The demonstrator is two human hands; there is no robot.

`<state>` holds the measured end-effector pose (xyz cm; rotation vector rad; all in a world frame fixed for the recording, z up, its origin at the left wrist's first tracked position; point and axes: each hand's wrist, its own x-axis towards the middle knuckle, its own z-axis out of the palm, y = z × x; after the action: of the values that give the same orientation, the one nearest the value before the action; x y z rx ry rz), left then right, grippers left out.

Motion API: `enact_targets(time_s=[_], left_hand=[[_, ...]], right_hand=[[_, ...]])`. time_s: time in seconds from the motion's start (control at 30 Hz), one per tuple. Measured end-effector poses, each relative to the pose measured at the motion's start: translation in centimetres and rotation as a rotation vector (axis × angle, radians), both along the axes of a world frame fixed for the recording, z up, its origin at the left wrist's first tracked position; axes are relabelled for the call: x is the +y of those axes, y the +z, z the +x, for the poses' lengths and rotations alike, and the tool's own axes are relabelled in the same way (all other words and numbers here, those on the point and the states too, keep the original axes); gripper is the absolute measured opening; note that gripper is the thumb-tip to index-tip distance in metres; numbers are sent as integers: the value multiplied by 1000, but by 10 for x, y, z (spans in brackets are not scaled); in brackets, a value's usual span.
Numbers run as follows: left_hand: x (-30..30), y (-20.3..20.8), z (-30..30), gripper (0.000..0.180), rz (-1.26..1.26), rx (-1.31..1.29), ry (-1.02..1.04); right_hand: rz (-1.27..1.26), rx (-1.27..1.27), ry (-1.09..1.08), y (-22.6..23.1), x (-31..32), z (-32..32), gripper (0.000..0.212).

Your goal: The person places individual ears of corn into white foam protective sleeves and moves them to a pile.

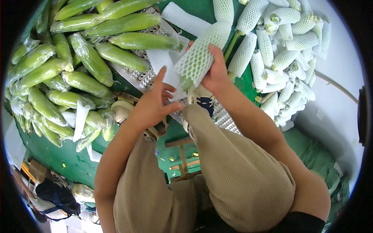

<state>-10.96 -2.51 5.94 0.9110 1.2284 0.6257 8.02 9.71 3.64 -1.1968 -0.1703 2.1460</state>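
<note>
While right fingers (218, 58) grip corn (194, 66), net sleeve (211, 39) shows plain white.

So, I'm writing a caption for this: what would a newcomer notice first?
A heap of green corn in clear plastic fills the upper left. At the upper right lies a pile of corn in white foam nets. Between them, the right hand grips a netted cob, the left hand open beside it.

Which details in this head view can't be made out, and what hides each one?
In the head view:
Right hand: most fingers, hidden behind the netted corn cob.
That cob's kernels: covered by green husk.
Wrapped corn heap: far end, cut off by the upper edge.
</note>
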Motion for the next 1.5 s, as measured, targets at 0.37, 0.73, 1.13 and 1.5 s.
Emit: enact_targets(time_s=[0.37,0.73,1.13,1.5], left_hand=[[24,21,12,47,1191,637,-70],[-113,-29,-79,38,399,1188,374],[-128,-21,-79,20,457,1403,-47],[-60,72,-45,28,945,285,592]], right_hand=[[-129,410,85,8,-48,-22,57],[383,-765,-542,60,86,313,58],[743,-923,1345,-29,-13,8,50],[102,-277,741,25,-28,34,45]])
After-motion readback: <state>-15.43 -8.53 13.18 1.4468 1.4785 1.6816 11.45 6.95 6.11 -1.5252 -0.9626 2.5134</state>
